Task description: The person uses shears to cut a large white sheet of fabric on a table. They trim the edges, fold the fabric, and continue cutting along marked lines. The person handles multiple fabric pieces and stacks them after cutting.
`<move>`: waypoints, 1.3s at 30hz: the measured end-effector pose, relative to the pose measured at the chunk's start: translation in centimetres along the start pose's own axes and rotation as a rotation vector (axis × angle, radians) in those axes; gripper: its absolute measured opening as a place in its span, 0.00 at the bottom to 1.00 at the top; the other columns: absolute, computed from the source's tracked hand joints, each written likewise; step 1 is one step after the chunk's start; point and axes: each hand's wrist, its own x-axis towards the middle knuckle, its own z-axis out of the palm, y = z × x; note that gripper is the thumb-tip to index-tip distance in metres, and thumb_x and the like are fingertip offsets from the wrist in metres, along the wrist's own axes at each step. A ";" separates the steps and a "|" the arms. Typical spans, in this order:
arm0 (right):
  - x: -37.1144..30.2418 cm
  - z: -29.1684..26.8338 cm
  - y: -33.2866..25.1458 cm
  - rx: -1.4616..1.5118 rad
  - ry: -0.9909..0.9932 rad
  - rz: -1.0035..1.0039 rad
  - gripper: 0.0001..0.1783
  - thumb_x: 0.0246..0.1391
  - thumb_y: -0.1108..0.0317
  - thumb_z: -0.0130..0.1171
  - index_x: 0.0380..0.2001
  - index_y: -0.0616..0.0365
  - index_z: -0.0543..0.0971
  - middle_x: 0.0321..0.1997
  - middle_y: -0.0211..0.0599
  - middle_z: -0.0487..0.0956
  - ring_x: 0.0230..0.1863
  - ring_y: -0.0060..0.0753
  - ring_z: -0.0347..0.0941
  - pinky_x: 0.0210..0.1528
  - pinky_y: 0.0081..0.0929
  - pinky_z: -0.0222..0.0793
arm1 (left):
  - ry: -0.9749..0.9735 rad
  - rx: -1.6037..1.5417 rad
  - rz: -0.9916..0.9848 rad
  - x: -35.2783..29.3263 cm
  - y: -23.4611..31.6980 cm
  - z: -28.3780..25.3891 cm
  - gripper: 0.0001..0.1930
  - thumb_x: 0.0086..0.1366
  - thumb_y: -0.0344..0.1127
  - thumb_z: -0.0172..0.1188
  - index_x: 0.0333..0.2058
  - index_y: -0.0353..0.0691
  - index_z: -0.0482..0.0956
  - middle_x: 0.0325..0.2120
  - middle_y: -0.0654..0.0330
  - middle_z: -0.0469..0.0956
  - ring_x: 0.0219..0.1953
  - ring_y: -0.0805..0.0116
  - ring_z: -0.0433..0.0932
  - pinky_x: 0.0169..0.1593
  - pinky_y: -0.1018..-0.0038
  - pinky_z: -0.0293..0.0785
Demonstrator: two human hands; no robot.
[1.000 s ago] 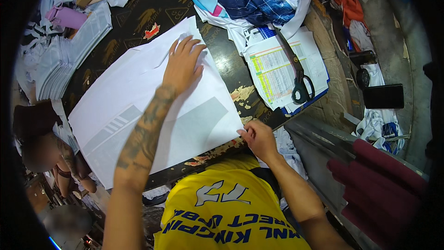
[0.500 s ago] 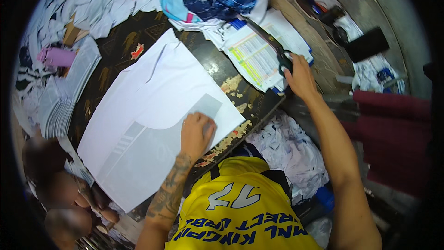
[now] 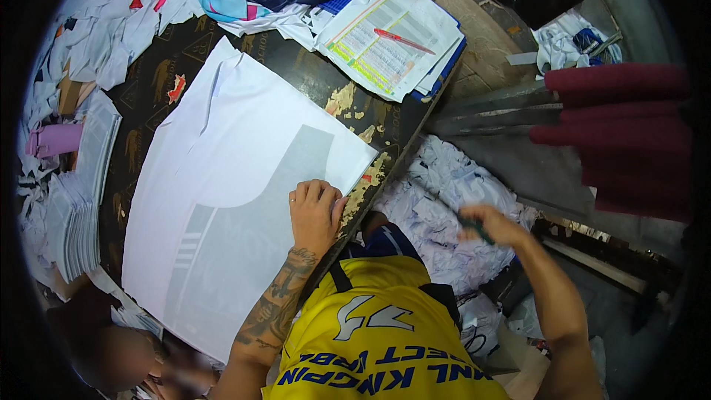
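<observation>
A large white sheet, apparently fabric, with a grey printed pattern shape (image 3: 244, 244) lies over the dark table. My left hand (image 3: 317, 213) rests palm down on it near the table's front edge, fingers laid on the grey part. Off the table's right side, my right hand (image 3: 490, 224) is closed round the dark handles of a pair of scissors (image 3: 443, 200). Their blades point up and left, blurred by motion, above a heap of white scraps (image 3: 429, 178). The scissors are apart from the sheet.
Papers (image 3: 370, 63) with a red pen (image 3: 404, 41) lie at the table's far right corner. Stacked cut pieces (image 3: 74, 230), a pink bottle (image 3: 55, 141) and white scraps (image 3: 141, 0) fill the left. Maroon cloth (image 3: 622, 133) hangs right. Another person (image 3: 111, 355) is at lower left.
My right hand has moved from the papers, carrying the scissors down toward me, past the table's edge. The red pen now shows on the papers. My left hand stays on the sheet; the view has shifted.
</observation>
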 end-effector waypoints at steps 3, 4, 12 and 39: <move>-2.6 4.7 3.1 -0.166 -0.113 0.061 0.25 0.58 0.50 0.79 0.38 0.57 0.77 0.34 0.30 0.76 0.40 0.27 0.72 0.47 0.31 0.69 | -0.017 -0.020 -0.003 0.3 -0.1 -0.1 0.06 0.65 0.37 0.72 0.36 0.43 0.85 0.40 0.60 0.79 0.49 0.54 0.73 0.55 0.57 0.64; -1.8 6.3 3.2 -0.266 -0.086 0.076 0.28 0.58 0.46 0.78 0.43 0.58 0.78 0.38 0.37 0.80 0.43 0.31 0.75 0.50 0.34 0.71 | -0.027 -0.018 -0.002 0.4 -0.3 0.0 0.06 0.65 0.36 0.72 0.36 0.43 0.85 0.40 0.60 0.79 0.49 0.54 0.73 0.55 0.57 0.64; 8.6 8.5 0.8 -0.044 -0.152 -0.220 0.30 0.57 0.51 0.81 0.38 0.57 0.70 0.30 0.30 0.68 0.35 0.26 0.64 0.40 0.33 0.65 | -0.069 0.047 0.092 0.2 -1.1 -1.3 0.07 0.64 0.37 0.73 0.37 0.44 0.87 0.41 0.63 0.80 0.52 0.56 0.74 0.56 0.58 0.63; 7.2 26.2 -9.7 0.439 0.317 0.175 0.35 0.52 0.37 0.79 0.41 0.62 0.89 0.37 0.46 0.89 0.41 0.36 0.87 0.49 0.36 0.79 | -0.228 -0.261 0.078 0.1 -5.3 -2.9 0.15 0.60 0.19 0.55 0.42 0.39 0.85 0.48 0.59 0.81 0.60 0.55 0.74 0.64 0.58 0.65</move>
